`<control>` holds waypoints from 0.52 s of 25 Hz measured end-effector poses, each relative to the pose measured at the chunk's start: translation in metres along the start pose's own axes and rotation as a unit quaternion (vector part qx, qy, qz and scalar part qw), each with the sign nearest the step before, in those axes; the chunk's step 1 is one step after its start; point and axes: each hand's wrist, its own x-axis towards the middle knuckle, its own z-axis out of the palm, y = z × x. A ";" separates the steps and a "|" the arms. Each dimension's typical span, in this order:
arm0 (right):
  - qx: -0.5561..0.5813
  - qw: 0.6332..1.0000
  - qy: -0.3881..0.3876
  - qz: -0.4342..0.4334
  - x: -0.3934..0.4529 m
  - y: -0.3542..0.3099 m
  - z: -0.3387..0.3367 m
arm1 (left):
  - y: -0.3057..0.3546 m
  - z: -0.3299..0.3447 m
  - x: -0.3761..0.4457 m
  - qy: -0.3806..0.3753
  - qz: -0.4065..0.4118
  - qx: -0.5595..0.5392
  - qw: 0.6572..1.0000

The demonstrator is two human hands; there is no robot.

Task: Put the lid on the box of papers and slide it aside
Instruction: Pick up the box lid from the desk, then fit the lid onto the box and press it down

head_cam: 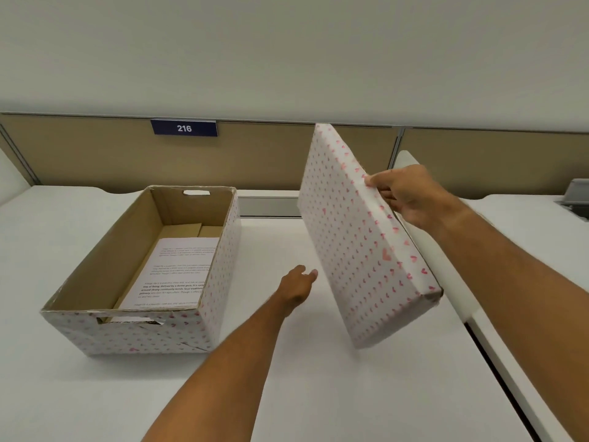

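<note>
An open cardboard box (220, 282), wrapped in white paper with pink hearts, stands on the white desk at the left. Printed papers (178, 269) lie flat inside it. The matching lid (357, 237) is tilted steeply on edge to the right of the box, raised off the desk. My right hand (408, 196) grips the lid's upper right rim. My left hand (298, 287) reaches out between box and lid, fingers apart, just short of the lid's lower left edge and holding nothing.
The white desk (318, 393) runs under both arms. A tan partition (95, 154) with a blue "216" sign (185, 128) closes off the back. A white divider (452, 275) and dark gap border the right side; a grey object (577, 196) sits at far right.
</note>
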 end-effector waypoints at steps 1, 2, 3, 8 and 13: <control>0.035 0.999 -0.014 0.003 -0.003 -0.006 -0.001 | 0.002 0.002 0.002 -0.002 -0.030 -0.088 0.996; 0.067 0.997 -0.026 0.006 -0.006 -0.011 -0.002 | 0.004 0.004 0.003 -0.007 -0.059 -0.187 0.981; 0.096 0.995 -0.038 0.010 -0.008 -0.016 -0.004 | 0.006 0.006 0.004 -0.014 -0.079 -0.282 0.956; 0.157 0.984 -0.055 0.056 0.000 -0.021 -0.026 | 0.016 -0.005 0.006 -0.005 -0.060 -0.463 0.884; 0.122 0.989 0.010 0.087 0.025 0.002 -0.062 | 0.022 -0.043 0.007 0.014 -0.041 -0.443 0.895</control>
